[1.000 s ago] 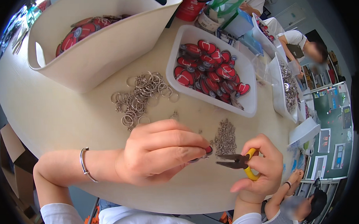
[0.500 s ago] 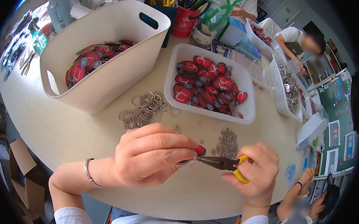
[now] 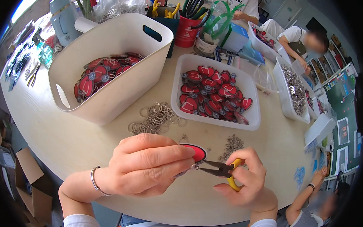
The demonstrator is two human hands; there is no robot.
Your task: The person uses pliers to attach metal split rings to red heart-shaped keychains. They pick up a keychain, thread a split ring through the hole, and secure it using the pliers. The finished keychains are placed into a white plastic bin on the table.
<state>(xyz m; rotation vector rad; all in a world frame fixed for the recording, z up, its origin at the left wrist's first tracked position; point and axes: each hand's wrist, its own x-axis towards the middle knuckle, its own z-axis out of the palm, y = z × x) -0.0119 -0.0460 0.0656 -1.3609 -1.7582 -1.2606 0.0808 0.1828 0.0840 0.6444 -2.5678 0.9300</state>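
My left hand pinches a flat red charm with a black edge; fingers cover much of it. A small silver fitting shows at the charm's lower edge. In my right hand are yellow-handled pliers, their dark jaws slightly parted and their tips right by that fitting. Whether the tips grip it, I cannot tell. Beyond my hands lie a heap of silver key rings and a smaller heap of tiny metal links. Similar red charms fill a white plastic tray behind them.
A tall white bin with more red charms stands at the left. Further back are a red cup of tools and a blue box. White trays, one with metal parts, line the right. Other people sit around the table.
The plier jaws have parted a little and the right hand has shifted left. The charm is tilted so more of its red face shows. The whole view has moved slightly.
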